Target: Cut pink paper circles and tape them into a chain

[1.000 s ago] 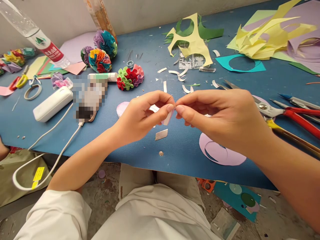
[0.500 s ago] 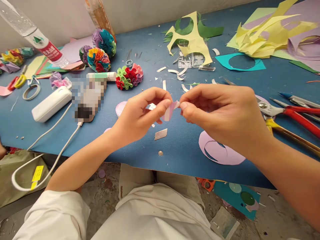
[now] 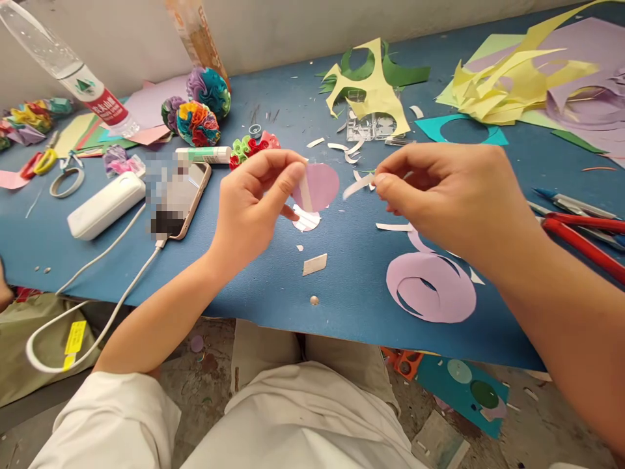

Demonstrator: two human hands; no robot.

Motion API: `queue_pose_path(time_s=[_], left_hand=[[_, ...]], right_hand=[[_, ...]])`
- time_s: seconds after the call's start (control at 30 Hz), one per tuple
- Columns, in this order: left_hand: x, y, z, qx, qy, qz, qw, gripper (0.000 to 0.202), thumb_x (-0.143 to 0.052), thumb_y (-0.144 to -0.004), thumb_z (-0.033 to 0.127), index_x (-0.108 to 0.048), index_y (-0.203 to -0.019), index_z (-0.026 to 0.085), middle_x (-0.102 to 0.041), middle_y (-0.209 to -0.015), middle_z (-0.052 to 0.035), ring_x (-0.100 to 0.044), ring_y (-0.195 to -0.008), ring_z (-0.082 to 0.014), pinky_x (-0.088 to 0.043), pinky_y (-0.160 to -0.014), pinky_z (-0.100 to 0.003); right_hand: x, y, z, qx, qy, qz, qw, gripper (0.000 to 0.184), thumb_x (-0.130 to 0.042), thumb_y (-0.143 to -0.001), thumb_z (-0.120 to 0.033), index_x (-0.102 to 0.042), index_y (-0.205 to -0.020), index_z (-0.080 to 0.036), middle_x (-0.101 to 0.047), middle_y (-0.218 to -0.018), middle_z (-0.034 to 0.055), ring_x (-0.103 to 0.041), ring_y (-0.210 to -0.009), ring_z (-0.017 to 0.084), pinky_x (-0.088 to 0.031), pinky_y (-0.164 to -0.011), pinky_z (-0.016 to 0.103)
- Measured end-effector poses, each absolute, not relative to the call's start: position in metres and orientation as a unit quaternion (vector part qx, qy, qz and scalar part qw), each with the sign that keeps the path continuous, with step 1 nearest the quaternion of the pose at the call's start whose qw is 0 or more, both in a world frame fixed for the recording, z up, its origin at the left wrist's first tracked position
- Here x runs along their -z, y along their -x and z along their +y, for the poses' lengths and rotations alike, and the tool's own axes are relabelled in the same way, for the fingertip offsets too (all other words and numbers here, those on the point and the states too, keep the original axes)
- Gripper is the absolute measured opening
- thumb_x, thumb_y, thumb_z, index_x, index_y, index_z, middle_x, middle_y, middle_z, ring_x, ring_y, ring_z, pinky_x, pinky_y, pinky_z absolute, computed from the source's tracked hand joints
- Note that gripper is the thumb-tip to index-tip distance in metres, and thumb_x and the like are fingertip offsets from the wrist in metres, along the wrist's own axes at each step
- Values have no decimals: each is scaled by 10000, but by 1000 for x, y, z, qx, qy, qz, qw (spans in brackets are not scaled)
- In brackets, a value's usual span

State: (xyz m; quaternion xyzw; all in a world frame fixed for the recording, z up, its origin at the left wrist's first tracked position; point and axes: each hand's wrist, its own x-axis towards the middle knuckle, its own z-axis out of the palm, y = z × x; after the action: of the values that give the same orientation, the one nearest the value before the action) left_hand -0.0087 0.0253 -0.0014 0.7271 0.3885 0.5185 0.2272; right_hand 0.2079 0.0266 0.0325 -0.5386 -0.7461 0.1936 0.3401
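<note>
Between thumb and fingertips, my left hand (image 3: 251, 205) pinches a lilac paper circle (image 3: 324, 186) that has a pale strip along its left side. A thin white strip (image 3: 357, 187), slightly curved, is held in the closed fingertips of my right hand (image 3: 449, 195), apart from the circle. On the table just below my left fingertips lies a small round piece with white strips (image 3: 306, 220), partly covered by the hand. A lilac paper disc with a spiral cut (image 3: 456, 290) lies flat below my right hand.
Scissors with red handles (image 3: 586, 244) lie at the right. Yellow paper offcuts (image 3: 508, 91) are heaped at the back right. Left of my hands are a phone (image 3: 190, 195) on a white cable, a white power bank (image 3: 107, 205), a glue stick (image 3: 208, 155) and a water bottle (image 3: 97, 101).
My hands have moved apart, the right one to the right with the white strip. The lilac circle now shows opened out in my left hand. The scissors by my right hand are now more hidden.
</note>
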Motion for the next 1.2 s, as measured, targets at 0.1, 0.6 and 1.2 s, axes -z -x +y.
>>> queue_pose_path(time_s=[0.1,0.6,1.2], left_hand=[[-1,3,20,-500,-739,384,237,268,-561,-923,460,-663,-947,213,-670,-772,5,-647,-632,-93,-530,-428,-178],[-2,-4,11,-475,-785,355,180,121,-635,-893,301,-676,-866,191,-725,-809,-2,-675,-683,-102,-554,-513,-178],[-4,-8,4,-496,-794,334,106,71,-690,-822,220,-723,-780,173,-677,-735,1,-586,-577,-53,-536,-513,-150]], right_hand=[[-32,-209,31,-128,586,-756,262,274,-603,-826,-229,-551,-557,-218,-540,-523,9,-440,-510,127,-314,-550,338],[-30,-196,9,-396,409,-744,350,193,-578,-853,-357,-693,-761,-232,-686,-715,-2,-625,-671,151,-496,-605,281],[-29,-192,1,-264,430,-785,360,172,-582,-841,-267,-684,-709,-223,-693,-692,-10,-620,-659,148,-487,-647,278]])
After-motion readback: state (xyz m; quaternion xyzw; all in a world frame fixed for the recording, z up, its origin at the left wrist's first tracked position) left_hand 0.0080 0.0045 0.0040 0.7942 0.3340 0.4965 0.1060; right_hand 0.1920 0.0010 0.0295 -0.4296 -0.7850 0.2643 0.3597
